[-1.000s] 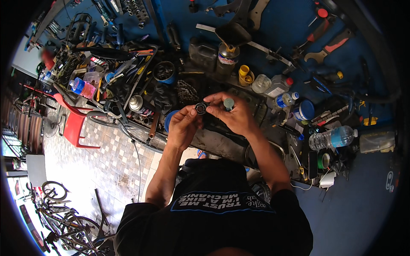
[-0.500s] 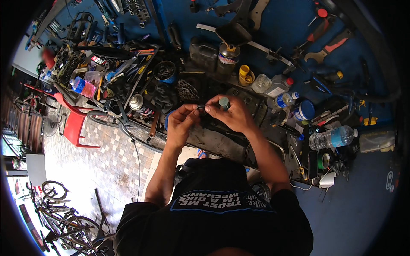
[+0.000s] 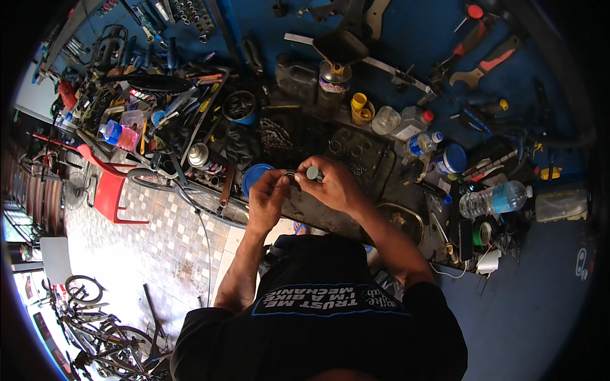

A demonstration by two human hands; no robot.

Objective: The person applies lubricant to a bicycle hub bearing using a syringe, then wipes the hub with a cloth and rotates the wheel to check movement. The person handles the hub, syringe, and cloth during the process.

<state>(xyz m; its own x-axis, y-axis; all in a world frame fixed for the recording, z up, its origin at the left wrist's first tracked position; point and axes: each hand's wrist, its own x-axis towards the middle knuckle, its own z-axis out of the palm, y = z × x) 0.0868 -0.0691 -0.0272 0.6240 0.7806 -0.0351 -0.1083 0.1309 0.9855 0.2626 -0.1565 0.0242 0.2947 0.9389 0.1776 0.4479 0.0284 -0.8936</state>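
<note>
Left hand and right hand have been drawn back, both pinched on a small ring above the desk; loose rings are thereby uncovered, seemingly within easy reach.

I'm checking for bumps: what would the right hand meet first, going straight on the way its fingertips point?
Pointing leftward, the right hand would first meet the small ring at its fingertips, then probably the left hand, though depth there is hard to judge.
</note>
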